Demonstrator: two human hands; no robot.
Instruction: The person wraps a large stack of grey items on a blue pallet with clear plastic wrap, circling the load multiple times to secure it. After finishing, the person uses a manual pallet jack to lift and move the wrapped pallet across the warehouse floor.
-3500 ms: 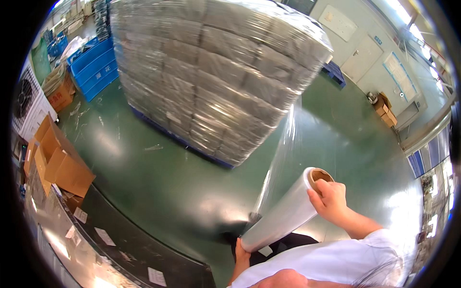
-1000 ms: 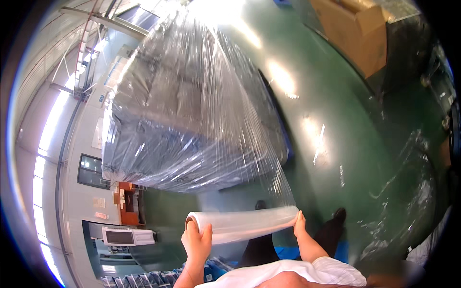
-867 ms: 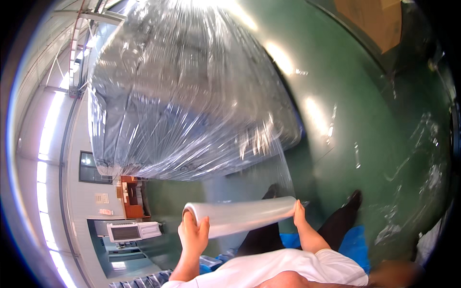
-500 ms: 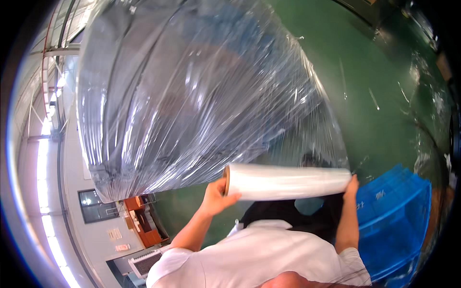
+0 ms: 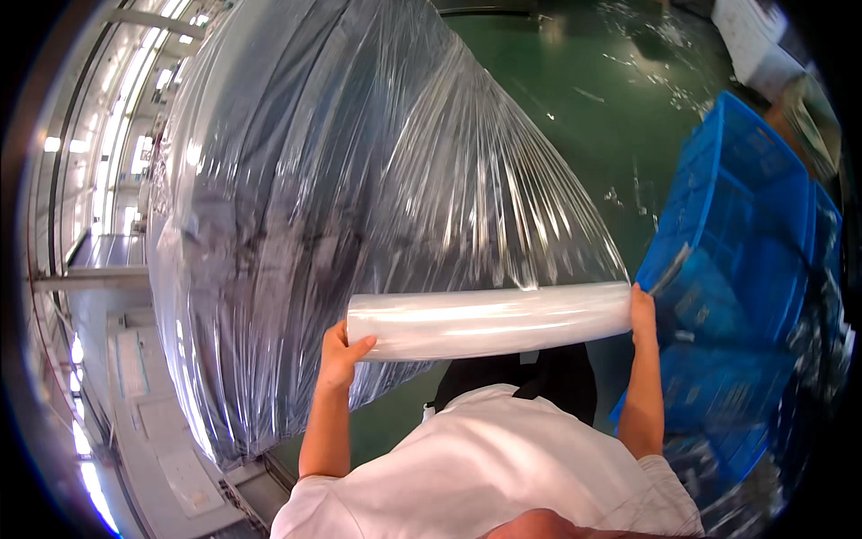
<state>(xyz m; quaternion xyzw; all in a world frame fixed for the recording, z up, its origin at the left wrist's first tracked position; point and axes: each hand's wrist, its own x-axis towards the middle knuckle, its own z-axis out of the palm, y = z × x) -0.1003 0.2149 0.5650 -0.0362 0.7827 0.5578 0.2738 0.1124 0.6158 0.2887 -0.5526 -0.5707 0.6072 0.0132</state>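
A thick roll of clear stretch film (image 5: pixel 489 322) lies crosswise in front of my body, held at both ends. My left hand (image 5: pixel 346 355) grips its left end, with the thumb on the roll's near side. At the right end my right hand (image 5: pixel 642 313) is closed on it; part of those fingers is hidden. From the roll a taut, pleated sheet of film (image 5: pixel 512 189) fans up and away to a large bulky load (image 5: pixel 296 171). Shiny film covers that load, and what is inside cannot be made out beyond grey and dark patches.
Blue plastic crates (image 5: pixel 718 234) stand close on my right, with loose film around them. Scraps of film (image 5: pixel 642 193) lie on the green floor (image 5: pixel 575 117). White boxes (image 5: pixel 759 45) are at the far right. A pale wall with panels (image 5: pixel 148 404) runs along the left.
My view has turned, and the roll and both hands now sit further left in it. The film between roll and load is drawn out in a wider fan. The crates appear larger.
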